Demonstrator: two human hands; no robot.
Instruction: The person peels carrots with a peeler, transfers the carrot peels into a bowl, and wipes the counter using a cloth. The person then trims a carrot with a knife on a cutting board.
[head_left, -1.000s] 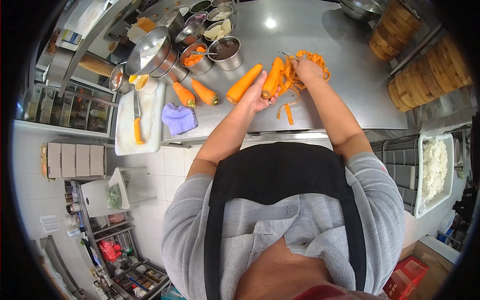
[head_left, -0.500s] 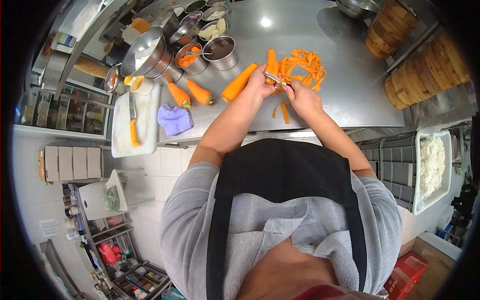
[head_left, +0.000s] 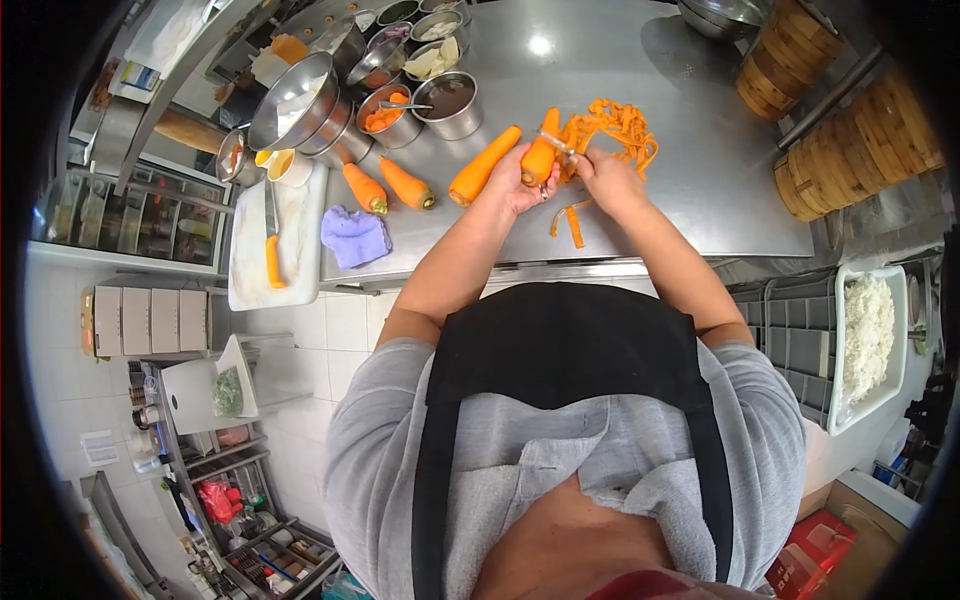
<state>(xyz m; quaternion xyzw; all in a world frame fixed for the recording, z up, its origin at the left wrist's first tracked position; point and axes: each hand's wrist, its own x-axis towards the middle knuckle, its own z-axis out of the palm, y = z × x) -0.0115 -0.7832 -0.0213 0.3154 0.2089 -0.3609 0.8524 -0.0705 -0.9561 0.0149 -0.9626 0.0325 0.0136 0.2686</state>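
Observation:
My left hand (head_left: pixel 520 185) is closed round the thick end of a carrot (head_left: pixel 541 150), whose narrow tip points away from me. In my right hand (head_left: pixel 608 180) is a peeler (head_left: pixel 559 143), its head lying against the carrot's upper side. A heap of orange peelings (head_left: pixel 622 128) lies just beyond my right hand, and a loose strip (head_left: pixel 574 226) is nearer the table edge. Another long carrot (head_left: pixel 484 166) rests left of my left hand. Two shorter carrots (head_left: pixel 407 184) with green-brown ends lie farther left.
Left on the steel table (head_left: pixel 700 190) are a purple cloth (head_left: pixel 355 238), a white board (head_left: pixel 299 225) with an orange-handled knife (head_left: pixel 272 245), and metal bowls (head_left: pixel 449 105). Bamboo steamers (head_left: pixel 850 150) stand at the right. A tray of white shreds (head_left: pixel 868 345) is at lower right.
My right hand first came back from the peelings to the carrot's near end with the peeler. Since then the peeler has moved up along the carrot, away from me.

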